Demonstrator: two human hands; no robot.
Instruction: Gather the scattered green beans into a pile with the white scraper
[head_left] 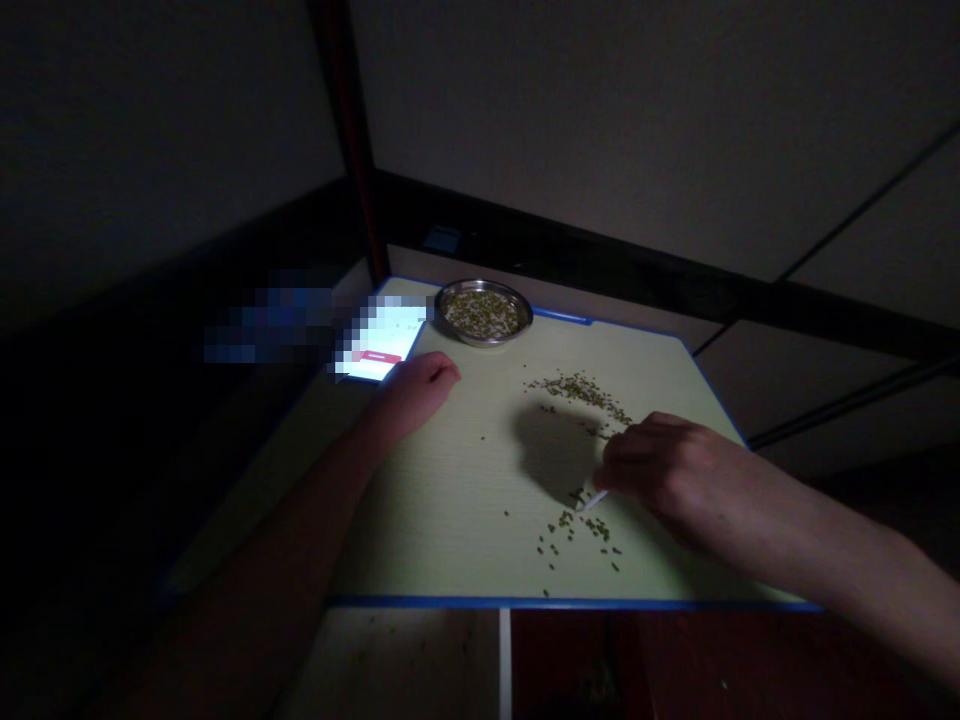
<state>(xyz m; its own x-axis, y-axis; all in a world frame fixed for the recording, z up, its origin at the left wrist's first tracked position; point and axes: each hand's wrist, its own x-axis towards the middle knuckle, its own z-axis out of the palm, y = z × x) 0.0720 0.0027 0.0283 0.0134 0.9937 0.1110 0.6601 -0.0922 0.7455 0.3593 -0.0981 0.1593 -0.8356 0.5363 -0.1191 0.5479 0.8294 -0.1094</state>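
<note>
My right hand (664, 460) is closed around a slim white pointed tool (594, 499), mostly hidden by the fingers, so its exact kind is unclear. The tip touches down among scattered small green beans (598, 528) near the table's front. A looser pile of green beans (581, 389), with paler bits mixed in, lies just beyond that hand. My left hand (424, 388) rests curled on the tabletop, between a lit screen and a metal bowl (486, 342); nothing shows in its fingers. Green beans and white grains (481, 312) lie in the bowl.
The pale table (442, 520) has a blue edge. A bright tablet or phone screen (386, 335), partly pixelated, lies at its left edge. A wall (600, 120) stands behind the table. Below the front edge is an open drawer or shelf (405, 660). The surroundings are dark.
</note>
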